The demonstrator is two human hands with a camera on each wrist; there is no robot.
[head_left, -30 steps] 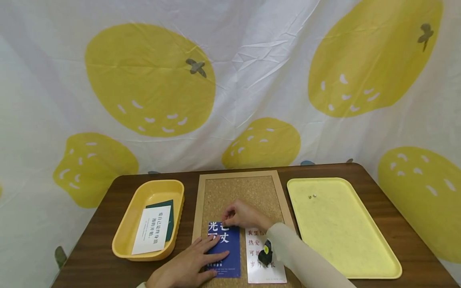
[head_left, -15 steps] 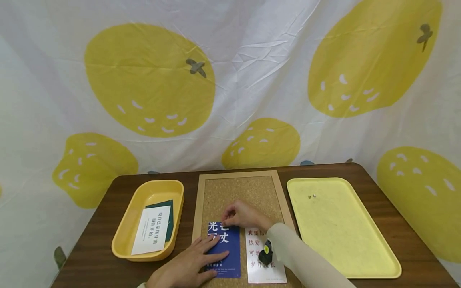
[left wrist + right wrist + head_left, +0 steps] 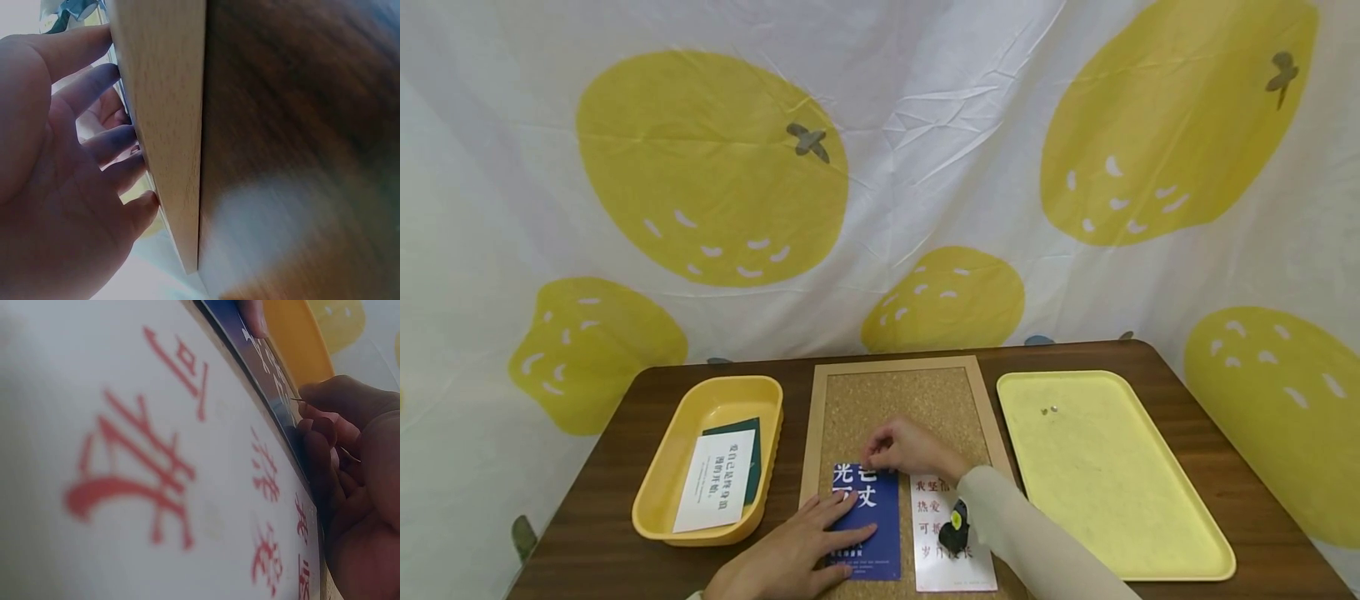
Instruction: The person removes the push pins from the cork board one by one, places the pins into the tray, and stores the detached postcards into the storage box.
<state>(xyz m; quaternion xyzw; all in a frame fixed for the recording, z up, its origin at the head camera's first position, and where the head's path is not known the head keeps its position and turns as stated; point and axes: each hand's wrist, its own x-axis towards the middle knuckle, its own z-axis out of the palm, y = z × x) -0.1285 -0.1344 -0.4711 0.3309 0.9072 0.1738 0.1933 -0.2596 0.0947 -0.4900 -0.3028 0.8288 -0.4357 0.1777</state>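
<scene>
A blue card with white characters lies on the cork board. My left hand rests on its left part, fingers spread and nearly straight; in the left wrist view the fingertips show beyond the wooden frame. At the card's top edge is my right hand, thumb and forefinger pinching a thumbtack. Only its thin point shows, close over the card in the right wrist view; the head is hidden by the fingers. Beside it lies a white card with red characters, partly under the right forearm.
Left of the board stands an orange-yellow basin holding a white card and a dark green card. A pale yellow tray lies to the right, with small metallic tacks near its far end. A lemon-printed cloth hangs behind the table.
My right fingertips have shifted up very slightly at the blue card's top edge, baring a little more of its print. The left hand and the cards stay in place.
</scene>
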